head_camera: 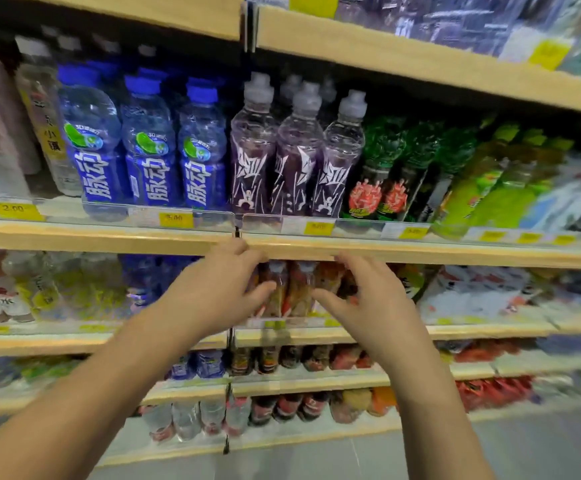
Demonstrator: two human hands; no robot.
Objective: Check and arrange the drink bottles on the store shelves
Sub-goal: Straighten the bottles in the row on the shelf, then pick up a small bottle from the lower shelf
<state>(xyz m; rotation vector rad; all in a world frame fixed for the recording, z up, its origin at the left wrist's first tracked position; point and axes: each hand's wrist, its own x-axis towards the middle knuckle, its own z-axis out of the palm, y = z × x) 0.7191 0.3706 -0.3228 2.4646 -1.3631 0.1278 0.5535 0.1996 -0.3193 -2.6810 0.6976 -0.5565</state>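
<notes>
Both of my hands reach toward the second shelf from the top of the view. My left hand (213,292) and my right hand (368,299) hang with fingers spread and loosely bent on either side of two bottles with red and orange labels (291,292). Neither hand grips anything; whether fingertips touch the bottles is unclear. On the shelf above stand blue-capped bottles with blue labels (150,147), purple bottles with grey sport caps (296,154) and green bottles (389,168).
Wooden shelf boards (420,254) carry clear front rails with yellow price tags (318,227). Lower shelves hold more red, blue and clear bottles (282,362). Packaged goods (472,299) fill the right side. Grey floor (351,459) lies below.
</notes>
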